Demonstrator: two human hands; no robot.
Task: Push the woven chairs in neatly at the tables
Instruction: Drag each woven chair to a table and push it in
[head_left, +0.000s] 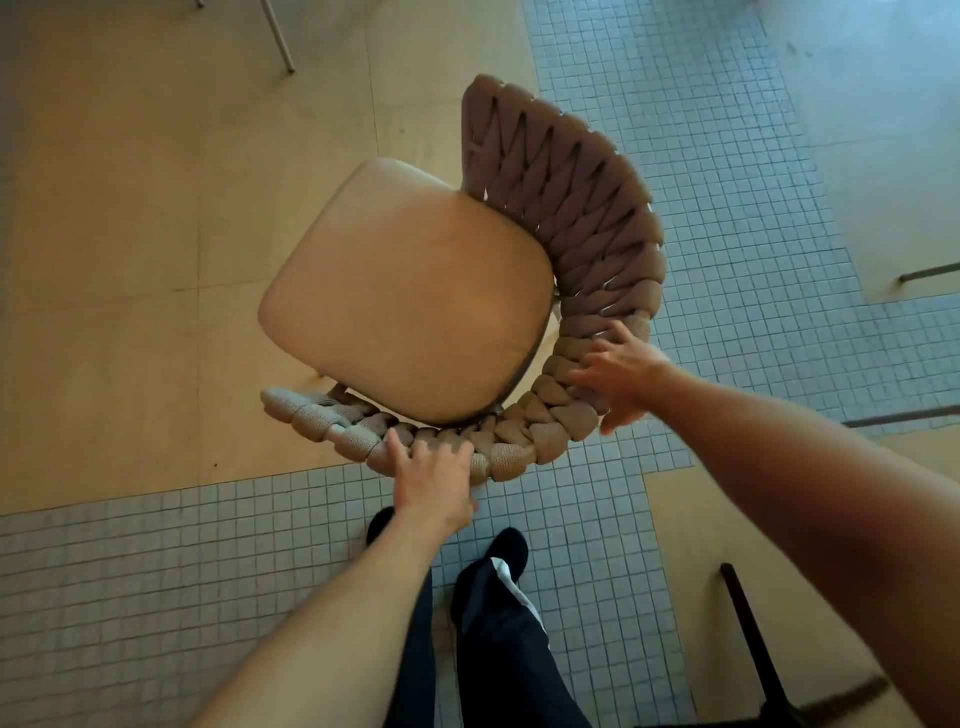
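Woven chair (415, 306) backrest under both hands

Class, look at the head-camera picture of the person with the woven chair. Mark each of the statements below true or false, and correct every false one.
1. Both hands are on the woven chair's curved back rim. True: the left hand and the right hand are both on it.
2. The seat cushion is bright blue. False: it is tan.
3. The chair is already tucked under a table. False: it stands in the open on the floor; no tabletop covers it.
4. The floor combines small grey tiles with tan panels. True.
5. The person is barefoot. False: dark shoes show below.
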